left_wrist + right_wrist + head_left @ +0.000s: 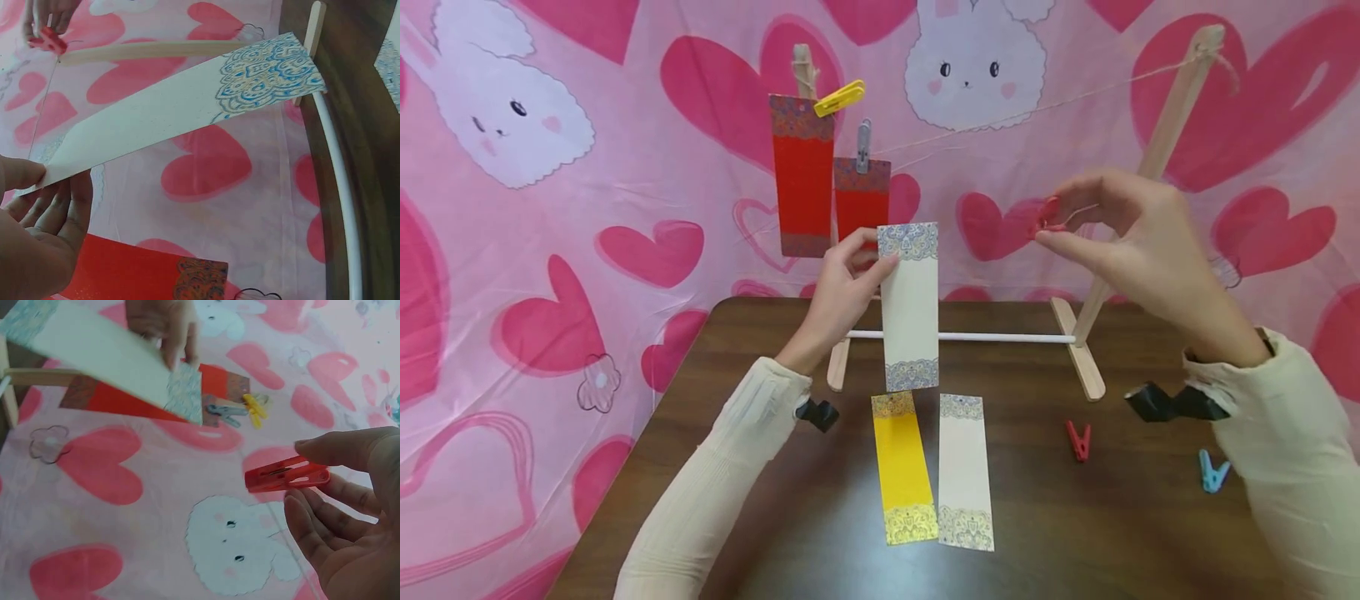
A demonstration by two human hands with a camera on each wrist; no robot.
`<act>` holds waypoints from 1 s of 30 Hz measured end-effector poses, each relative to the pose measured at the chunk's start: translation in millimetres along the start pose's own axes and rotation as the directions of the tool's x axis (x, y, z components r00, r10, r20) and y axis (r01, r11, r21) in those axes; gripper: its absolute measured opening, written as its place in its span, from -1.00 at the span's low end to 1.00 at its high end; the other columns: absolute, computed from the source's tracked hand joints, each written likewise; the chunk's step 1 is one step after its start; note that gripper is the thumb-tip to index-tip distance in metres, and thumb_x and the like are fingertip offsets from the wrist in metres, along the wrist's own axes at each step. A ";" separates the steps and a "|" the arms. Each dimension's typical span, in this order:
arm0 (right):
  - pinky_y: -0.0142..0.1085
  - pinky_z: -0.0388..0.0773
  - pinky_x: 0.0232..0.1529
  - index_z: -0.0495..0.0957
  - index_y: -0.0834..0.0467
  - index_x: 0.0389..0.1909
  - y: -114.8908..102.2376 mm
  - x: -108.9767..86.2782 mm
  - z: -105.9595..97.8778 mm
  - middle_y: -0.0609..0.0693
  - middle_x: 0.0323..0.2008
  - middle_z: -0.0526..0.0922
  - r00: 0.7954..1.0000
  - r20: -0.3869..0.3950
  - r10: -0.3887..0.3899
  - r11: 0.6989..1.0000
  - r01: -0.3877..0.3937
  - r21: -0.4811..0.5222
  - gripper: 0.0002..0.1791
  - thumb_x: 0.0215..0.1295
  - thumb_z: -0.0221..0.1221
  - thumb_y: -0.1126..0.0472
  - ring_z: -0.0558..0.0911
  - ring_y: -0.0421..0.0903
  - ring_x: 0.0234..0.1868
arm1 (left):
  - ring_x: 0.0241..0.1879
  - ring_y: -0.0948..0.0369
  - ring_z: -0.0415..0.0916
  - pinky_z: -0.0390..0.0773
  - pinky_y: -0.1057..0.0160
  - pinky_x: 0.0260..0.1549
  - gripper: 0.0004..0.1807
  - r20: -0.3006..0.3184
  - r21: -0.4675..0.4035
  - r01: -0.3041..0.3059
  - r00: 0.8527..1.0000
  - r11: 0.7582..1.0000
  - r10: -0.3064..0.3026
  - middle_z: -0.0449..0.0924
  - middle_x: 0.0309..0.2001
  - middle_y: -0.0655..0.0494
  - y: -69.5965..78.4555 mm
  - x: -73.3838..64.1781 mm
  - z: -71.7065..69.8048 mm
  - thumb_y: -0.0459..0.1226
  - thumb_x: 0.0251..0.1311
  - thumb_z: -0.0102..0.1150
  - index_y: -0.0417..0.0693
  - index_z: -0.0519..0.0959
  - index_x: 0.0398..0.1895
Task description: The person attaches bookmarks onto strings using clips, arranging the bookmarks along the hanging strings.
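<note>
Near right sleeve [1285, 458], right hand [1138, 233] pinching a red clip [284, 475]; my left hand [842, 292] pinches a white card [912, 312] by its edge: probably light, stiff, creasable, best held there.

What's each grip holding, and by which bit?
The left grip holds a white card by its side edge, near the top. The right grip pinches a red clothespin by one end.

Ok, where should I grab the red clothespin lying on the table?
Probably by its two spread legs, coming down from above with thumb and finger on their outer sides: the red clothespin lies on the table like a V opening away from you, with space around it.
</note>
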State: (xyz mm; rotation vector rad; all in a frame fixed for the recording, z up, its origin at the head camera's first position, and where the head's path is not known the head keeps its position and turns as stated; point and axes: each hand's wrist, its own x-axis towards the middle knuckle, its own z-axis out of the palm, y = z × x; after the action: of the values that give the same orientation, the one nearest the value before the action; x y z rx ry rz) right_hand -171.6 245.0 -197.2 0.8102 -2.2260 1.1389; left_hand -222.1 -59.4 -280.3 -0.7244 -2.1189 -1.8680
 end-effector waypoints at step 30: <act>-0.41 0.37 -0.39 0.61 0.33 -0.22 -17.8 149.0 40.5 -0.04 -0.35 0.58 0.991 0.097 -0.088 0.973 0.107 -0.205 -0.74 0.28 0.33 0.18 0.44 -0.17 -0.41 | -0.29 0.18 0.61 0.62 0.26 -0.31 -0.75 -0.129 -0.021 -0.022 0.991 1.000 0.019 0.70 -0.16 -0.16 4.3 68.8 30.2 -0.35 0.33 0.22 -0.24 0.54 0.02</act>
State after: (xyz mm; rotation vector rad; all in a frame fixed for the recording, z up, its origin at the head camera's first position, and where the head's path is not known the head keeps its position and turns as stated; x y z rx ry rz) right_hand -269.2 161.6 -109.5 0.8841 -2.3023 0.8202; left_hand -274.1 -14.9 -248.8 -0.6103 -2.0071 -1.8767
